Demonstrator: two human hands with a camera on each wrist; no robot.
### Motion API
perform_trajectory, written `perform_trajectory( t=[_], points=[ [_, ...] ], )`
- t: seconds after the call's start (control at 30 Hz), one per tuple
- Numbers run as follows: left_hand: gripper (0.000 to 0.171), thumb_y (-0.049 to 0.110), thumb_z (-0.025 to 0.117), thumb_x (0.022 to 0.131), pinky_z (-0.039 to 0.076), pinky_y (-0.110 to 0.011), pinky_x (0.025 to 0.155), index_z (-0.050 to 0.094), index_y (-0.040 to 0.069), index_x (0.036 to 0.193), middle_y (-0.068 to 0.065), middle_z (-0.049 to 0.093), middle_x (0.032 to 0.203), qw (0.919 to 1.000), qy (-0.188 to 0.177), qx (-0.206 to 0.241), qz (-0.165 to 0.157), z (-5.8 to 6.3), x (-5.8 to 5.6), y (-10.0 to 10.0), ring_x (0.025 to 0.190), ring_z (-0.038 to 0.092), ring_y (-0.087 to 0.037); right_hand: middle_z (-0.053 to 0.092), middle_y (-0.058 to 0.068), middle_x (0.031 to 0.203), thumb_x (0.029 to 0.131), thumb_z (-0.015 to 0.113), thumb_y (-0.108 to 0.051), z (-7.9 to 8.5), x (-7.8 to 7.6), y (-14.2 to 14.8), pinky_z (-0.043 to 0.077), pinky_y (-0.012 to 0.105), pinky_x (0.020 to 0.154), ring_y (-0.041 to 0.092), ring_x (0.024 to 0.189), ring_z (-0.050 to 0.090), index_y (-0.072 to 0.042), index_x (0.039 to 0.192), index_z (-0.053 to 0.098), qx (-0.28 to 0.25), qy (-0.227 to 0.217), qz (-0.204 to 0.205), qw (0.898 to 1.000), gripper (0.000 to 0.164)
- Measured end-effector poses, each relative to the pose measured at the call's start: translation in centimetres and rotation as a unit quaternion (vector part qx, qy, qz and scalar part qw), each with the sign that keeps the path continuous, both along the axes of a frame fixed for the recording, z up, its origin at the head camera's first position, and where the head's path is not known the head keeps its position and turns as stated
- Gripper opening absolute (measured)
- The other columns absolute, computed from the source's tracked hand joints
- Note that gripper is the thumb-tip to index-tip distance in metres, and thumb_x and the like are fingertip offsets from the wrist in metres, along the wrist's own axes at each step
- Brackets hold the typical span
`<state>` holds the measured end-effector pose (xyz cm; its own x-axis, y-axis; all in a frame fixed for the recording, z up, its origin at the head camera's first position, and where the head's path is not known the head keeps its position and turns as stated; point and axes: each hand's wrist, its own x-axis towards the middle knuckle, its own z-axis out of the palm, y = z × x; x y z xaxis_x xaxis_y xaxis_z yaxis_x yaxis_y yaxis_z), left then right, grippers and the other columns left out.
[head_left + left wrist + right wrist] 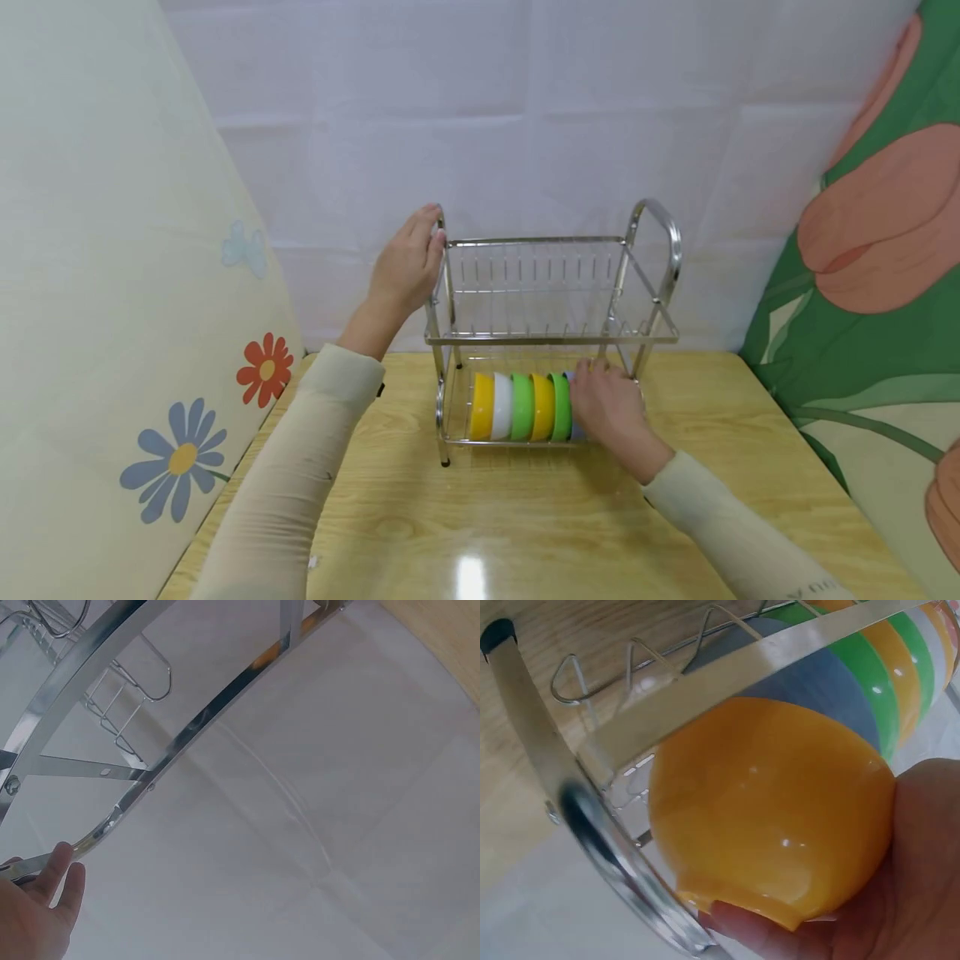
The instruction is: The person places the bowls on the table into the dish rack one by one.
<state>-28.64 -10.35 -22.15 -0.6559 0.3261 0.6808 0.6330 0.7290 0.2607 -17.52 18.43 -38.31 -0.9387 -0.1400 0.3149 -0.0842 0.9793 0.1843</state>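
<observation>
A two-tier chrome dish rack (551,340) stands on the wooden table. My left hand (407,265) grips the top of its left handle, fingers wrapped over the curved bar (91,838) in the left wrist view. My right hand (609,408) is at the right end of the lower tier, holding a yellow-orange bowl (772,810) by its base and side. That bowl is tipped on its side, its base toward the rack's end post. Beside it a row of bowls stands on edge: a blue bowl (817,690), then green (559,407), yellow (542,407), green, white (502,406) and yellow (482,406).
The upper tier (540,290) holds wire dividers only. A second curved handle (667,237) rises at the rack's right. Around the rack lies the wood-grain table (420,517), with a white cloth backdrop (480,125) behind and flower-printed panels (180,458) at the sides.
</observation>
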Motion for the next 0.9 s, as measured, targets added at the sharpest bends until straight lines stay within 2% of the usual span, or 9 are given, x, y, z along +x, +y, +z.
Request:
perform_trajectory(
  t=[0.13, 0.33, 0.57, 0.73, 0.9],
  points=[
    [0.049, 0.029, 0.037, 0.109, 0.031, -0.039, 0.121, 0.045, 0.002, 0.150, -0.013, 0.045, 0.156, 1.0000, 0.006, 0.001, 0.001, -0.2, -0.1, 0.1, 0.146, 0.040, -0.028, 0.054, 0.020, 0.081, 0.106, 0.047, -0.031, -0.6, -0.3, 0.6, 0.045, 0.043, 0.042, 0.031, 0.058, 0.050, 0.005, 0.098, 0.056, -0.070, -0.009, -0.001, 0.997, 0.037],
    [0.049, 0.029, 0.036, 0.109, 0.030, -0.039, 0.122, 0.046, 0.002, 0.149, -0.014, 0.045, 0.156, 0.9999, 0.016, 0.004, 0.002, -0.3, -0.3, 0.2, 0.146, 0.040, -0.028, 0.059, 0.023, 0.094, 0.107, 0.043, -0.036, -1.4, -0.8, 1.3, 0.051, 0.050, 0.050, 0.038, 0.070, 0.058, 0.004, 0.112, 0.058, -0.118, -0.018, 0.001, 0.993, 0.043],
    [0.049, 0.028, 0.036, 0.109, 0.030, -0.039, 0.122, 0.046, 0.001, 0.149, -0.015, 0.046, 0.155, 0.9997, 0.024, 0.009, -0.001, -0.4, -0.4, 0.2, 0.146, 0.041, -0.028, 0.061, 0.027, 0.109, 0.108, 0.041, -0.040, -2.5, -1.0, 1.9, 0.051, 0.049, 0.049, 0.041, 0.072, 0.059, 0.003, 0.121, 0.055, -0.120, 0.009, 0.015, 0.993, 0.047],
    [0.049, 0.027, 0.037, 0.109, 0.031, -0.039, 0.121, 0.046, 0.000, 0.148, -0.016, 0.047, 0.154, 0.9994, 0.032, 0.010, -0.004, -0.4, -0.4, 0.3, 0.145, 0.042, -0.030, 0.058, 0.026, 0.103, 0.107, 0.043, -0.038, -3.4, -1.1, 2.3, 0.046, 0.044, 0.043, 0.037, 0.066, 0.055, 0.002, 0.118, 0.051, -0.110, 0.044, 0.040, 0.992, 0.043],
    [0.048, 0.026, 0.038, 0.109, 0.031, -0.038, 0.121, 0.047, 0.001, 0.148, -0.014, 0.047, 0.155, 0.9995, 0.030, 0.011, -0.003, -0.3, -0.4, 0.3, 0.145, 0.042, -0.029, 0.057, 0.023, 0.098, 0.106, 0.047, -0.039, -4.4, -1.2, 2.7, 0.045, 0.045, 0.043, 0.038, 0.069, 0.055, 0.000, 0.120, 0.050, -0.104, 0.060, 0.058, 0.991, 0.041]
  ],
)
